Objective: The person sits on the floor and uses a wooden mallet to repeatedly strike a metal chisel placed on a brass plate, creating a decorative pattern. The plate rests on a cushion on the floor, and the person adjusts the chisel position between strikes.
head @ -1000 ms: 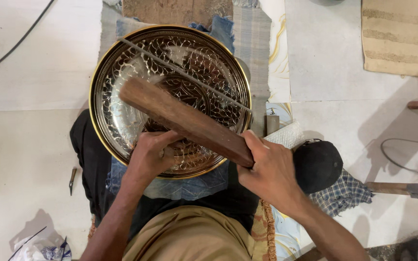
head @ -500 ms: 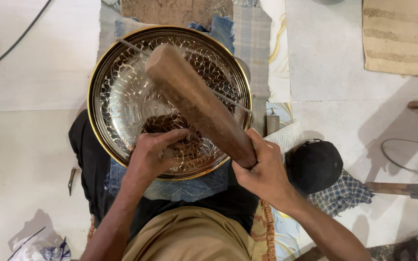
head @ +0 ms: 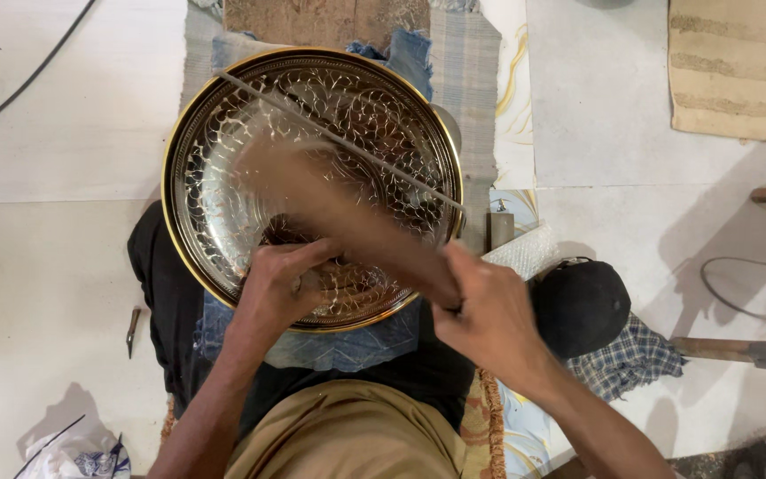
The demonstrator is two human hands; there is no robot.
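Note:
A large round metal tray with an engraved leaf pattern and a gold rim lies on cloths in front of me. My left hand rests on the tray's near part, fingers pinched around a small tool I cannot make out. My right hand grips a thick brown wooden mallet, which is blurred with motion over the tray's middle. A thin metal rod lies diagonally across the tray.
Blue denim and striped cloths lie under the tray. A black cap and checked cloth sit at the right. A small pointed tool lies on the floor at the left. A woven mat is at upper right.
The mallet rose from lying across the tray, then swung down; it is now blurred low over the tray's middle. My left hand stayed in place.

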